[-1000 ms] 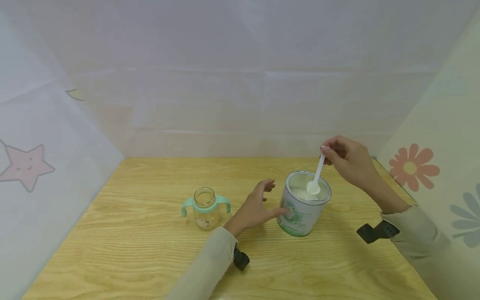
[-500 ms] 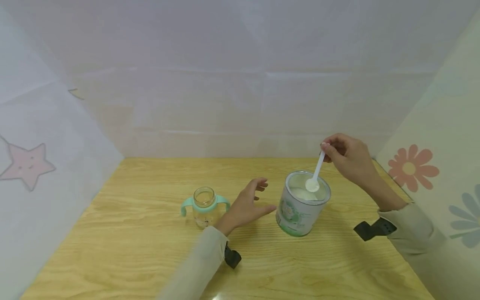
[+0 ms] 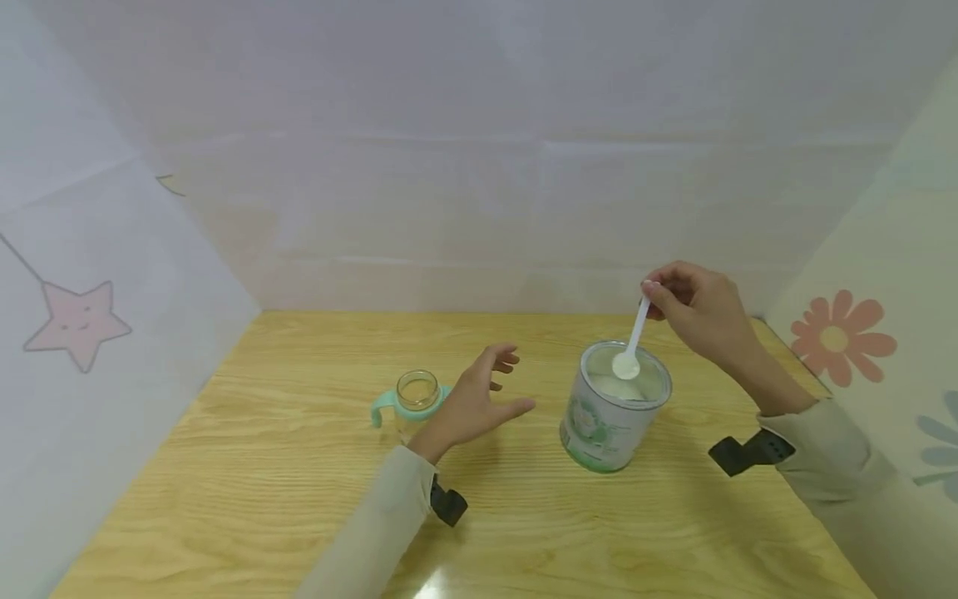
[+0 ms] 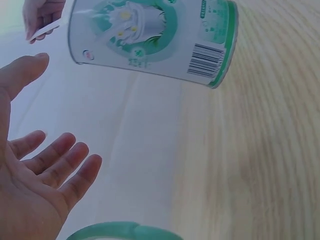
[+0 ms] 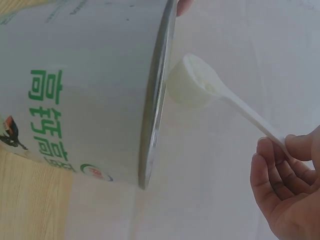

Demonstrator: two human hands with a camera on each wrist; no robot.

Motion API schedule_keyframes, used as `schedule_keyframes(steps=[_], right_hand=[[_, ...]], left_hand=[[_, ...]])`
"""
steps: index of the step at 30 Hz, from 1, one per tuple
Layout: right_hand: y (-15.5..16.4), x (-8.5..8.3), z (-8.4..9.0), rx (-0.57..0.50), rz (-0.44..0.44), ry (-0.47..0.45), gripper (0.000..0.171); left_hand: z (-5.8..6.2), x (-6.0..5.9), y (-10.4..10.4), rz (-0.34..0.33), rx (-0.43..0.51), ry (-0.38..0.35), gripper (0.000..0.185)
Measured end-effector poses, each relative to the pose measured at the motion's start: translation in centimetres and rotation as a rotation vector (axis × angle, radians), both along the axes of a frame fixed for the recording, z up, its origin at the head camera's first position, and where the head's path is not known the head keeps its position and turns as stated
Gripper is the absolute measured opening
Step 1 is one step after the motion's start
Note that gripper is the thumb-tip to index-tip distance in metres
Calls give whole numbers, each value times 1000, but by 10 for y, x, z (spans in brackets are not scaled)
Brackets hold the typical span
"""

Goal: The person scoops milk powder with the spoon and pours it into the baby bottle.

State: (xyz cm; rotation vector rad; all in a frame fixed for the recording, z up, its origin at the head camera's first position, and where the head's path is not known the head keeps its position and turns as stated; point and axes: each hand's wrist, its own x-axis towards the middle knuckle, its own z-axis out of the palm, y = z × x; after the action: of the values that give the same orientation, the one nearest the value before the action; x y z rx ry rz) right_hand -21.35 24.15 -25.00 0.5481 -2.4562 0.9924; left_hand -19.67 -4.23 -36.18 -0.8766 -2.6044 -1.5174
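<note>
- Far left on the tabletop [image 3: 247, 466] I see the small glass bottle [image 3: 416, 398] with mint-green handles, upright, lid off, mouth clear.
- Just right of it hovers the left hand [image 3: 470, 405], palm turned toward the tin, fingers [image 4: 59, 165] spread wide and relaxed, holding nothing; it sits between bottle and tin, touching neither as far as I can tell.
- Next comes the open powder tin [image 3: 615, 406], standing upright, white powder visible inside.
- Above its mouth the white scoop [image 3: 631, 345] hangs bowl-down, its bowl just over the rim [image 5: 156, 95] and carrying powder.
- Furthest right, the right hand [image 3: 698, 309] pinches the end of the scoop's handle between thumb and curled fingers [image 5: 272, 172].
- I judge the step in hand to be lifting a loaded scoop out of the tin; the next move calls for carrying it level leftward to the bottle's narrow mouth, with the free hand steadying the bottle.
</note>
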Motion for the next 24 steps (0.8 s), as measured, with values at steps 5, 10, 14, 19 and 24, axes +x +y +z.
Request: schedule_keyframes(steps=[5, 10, 14, 19, 24], right_hand=[[-4, -3, 3, 2, 21, 11, 13], [-10, -5, 5, -8, 38, 0, 14], [-16, -6, 6, -22, 44, -18, 16], [-21, -7, 7, -29, 62, -31, 17], [-26, -7, 9, -25, 79, -23, 17]], left_hand=[[7, 0, -8, 7, 15, 24, 73], [10, 0, -16, 29, 17, 38, 71], [13, 1, -20, 33, 16, 45, 70], [16, 2, -19, 23, 12, 32, 70], [18, 3, -16, 11, 3, 31, 70]])
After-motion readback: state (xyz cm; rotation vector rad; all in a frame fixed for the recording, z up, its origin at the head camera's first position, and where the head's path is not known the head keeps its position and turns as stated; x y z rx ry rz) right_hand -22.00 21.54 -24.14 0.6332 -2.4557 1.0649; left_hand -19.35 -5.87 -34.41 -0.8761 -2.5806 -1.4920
